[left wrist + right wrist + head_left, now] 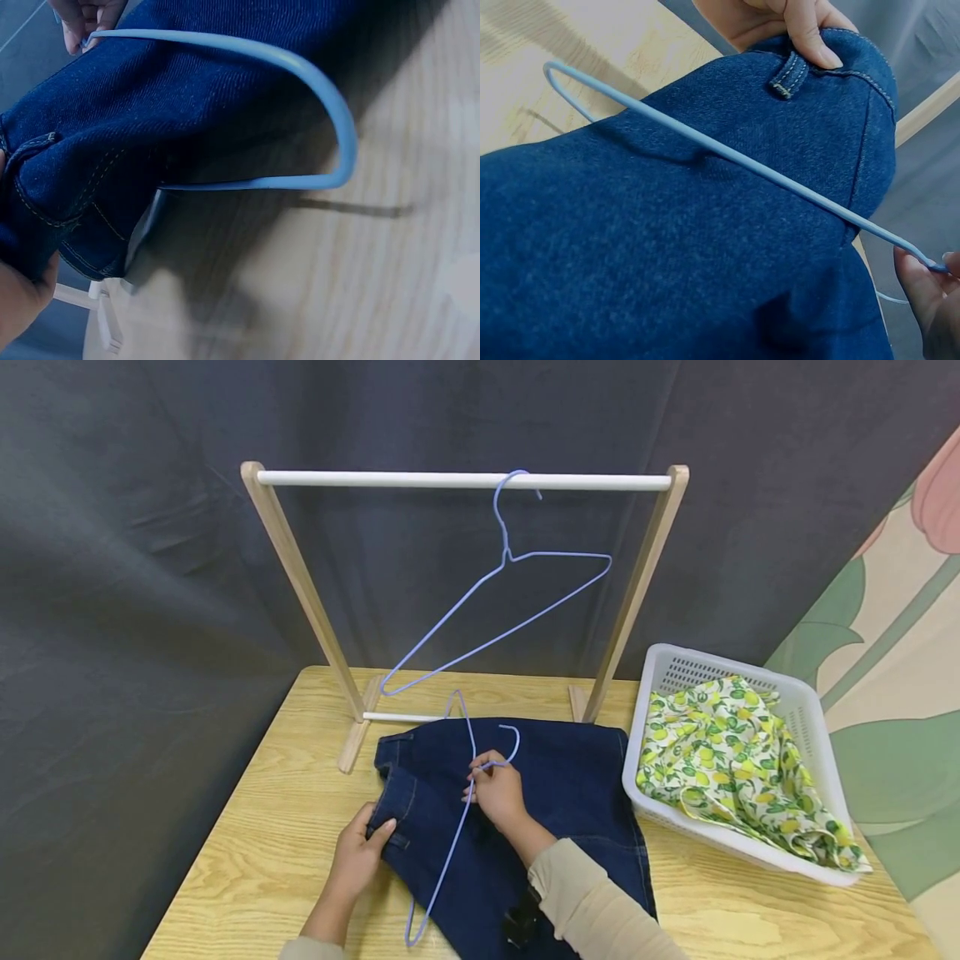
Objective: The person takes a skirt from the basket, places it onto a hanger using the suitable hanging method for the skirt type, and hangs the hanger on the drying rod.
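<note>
Dark blue denim trousers (577, 777) lie across the table, folded lengthwise. At their left end, my left hand (356, 852) holds the waistband edge, thumb on top beside a belt loop (787, 75). My right hand (497, 789) pinches a light blue wire hanger (450, 852) at its neck, just below the hook. One side of this hanger crosses over the denim. In the left wrist view its rounded end (346, 142) sticks out past the cloth, and the lower bar runs underneath, where the trousers hide it.
A wooden rack with a white rail (390, 480) stands at the back of the table (255, 827). From the rail hangs a second blue hanger (504, 531), bare. To the right, a grey plastic basket (636, 760) contains lemon-print fabric (720, 752).
</note>
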### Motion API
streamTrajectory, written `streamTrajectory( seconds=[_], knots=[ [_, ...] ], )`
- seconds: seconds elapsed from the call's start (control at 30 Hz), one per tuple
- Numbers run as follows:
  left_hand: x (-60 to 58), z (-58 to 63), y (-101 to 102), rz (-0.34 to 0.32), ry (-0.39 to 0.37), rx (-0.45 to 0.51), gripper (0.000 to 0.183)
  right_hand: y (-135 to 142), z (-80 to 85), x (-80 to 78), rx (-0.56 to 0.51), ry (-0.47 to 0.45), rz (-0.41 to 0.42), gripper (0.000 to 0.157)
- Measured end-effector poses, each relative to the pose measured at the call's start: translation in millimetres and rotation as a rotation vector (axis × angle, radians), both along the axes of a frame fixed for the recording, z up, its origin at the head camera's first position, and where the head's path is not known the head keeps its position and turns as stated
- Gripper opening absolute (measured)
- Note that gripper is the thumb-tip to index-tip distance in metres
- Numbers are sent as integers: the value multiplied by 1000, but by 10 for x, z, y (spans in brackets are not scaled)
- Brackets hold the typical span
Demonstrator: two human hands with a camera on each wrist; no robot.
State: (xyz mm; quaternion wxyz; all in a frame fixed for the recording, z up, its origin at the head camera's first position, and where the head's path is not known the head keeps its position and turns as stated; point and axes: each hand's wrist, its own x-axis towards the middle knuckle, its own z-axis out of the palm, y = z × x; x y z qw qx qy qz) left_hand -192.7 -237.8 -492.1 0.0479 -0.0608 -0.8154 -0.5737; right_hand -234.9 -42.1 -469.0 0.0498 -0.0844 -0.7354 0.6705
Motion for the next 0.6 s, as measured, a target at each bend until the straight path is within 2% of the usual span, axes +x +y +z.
streamTrajectory(
  seconds=[0.1, 0.2, 0.43, 0.6],
  knots=[
    [-16, 26, 2, -11, 22, 11, 12, -3, 18, -8, 14, 5, -10, 8],
    [-28, 37, -4, -22, 11, 8, 12, -3, 14, -16, 18, 7, -10, 8],
    [-25, -24, -70, -33, -199, 75, 16, 11, -41, -16, 27, -9, -1, 7],
    [-28, -88, -168, -63, -317, 89, 20, 23, -60, -12, 30, -11, -1, 7]
  ],
)
